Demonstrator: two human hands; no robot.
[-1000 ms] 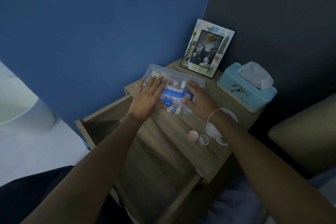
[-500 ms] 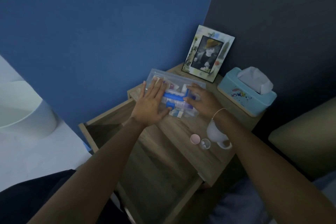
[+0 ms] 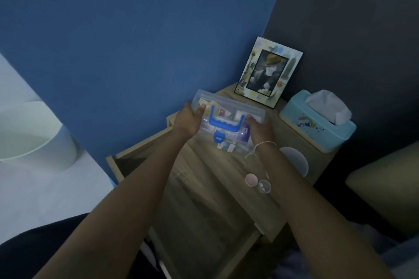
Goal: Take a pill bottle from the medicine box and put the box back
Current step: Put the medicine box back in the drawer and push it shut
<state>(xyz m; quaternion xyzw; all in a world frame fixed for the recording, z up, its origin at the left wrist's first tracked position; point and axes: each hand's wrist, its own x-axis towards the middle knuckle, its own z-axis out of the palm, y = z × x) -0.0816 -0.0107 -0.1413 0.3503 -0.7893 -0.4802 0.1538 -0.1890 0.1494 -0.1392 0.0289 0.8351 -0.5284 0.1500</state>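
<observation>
Wooden nightstand (image 3: pixel 229 165) with its open drawer (image 3: pixel 204 222) at 6 o'clock — left hand (image 3: pixel 187 121) and right hand (image 3: pixel 260 130) grip the ends of the medicine box (image 3: pixel 226 124), long side 9-to-3.

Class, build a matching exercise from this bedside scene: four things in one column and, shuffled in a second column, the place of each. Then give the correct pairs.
Things
1. medicine box
2. photo frame
3. tissue box
4. pink cap

Places
A. lying flat on the nightstand top, near its front edge
B. at the back corner, leaning against the dark wall
C. gripped at its two ends by the left hand and right hand
D. on the right side of the nightstand top

Pairs: 1-C, 2-B, 3-D, 4-A
</observation>
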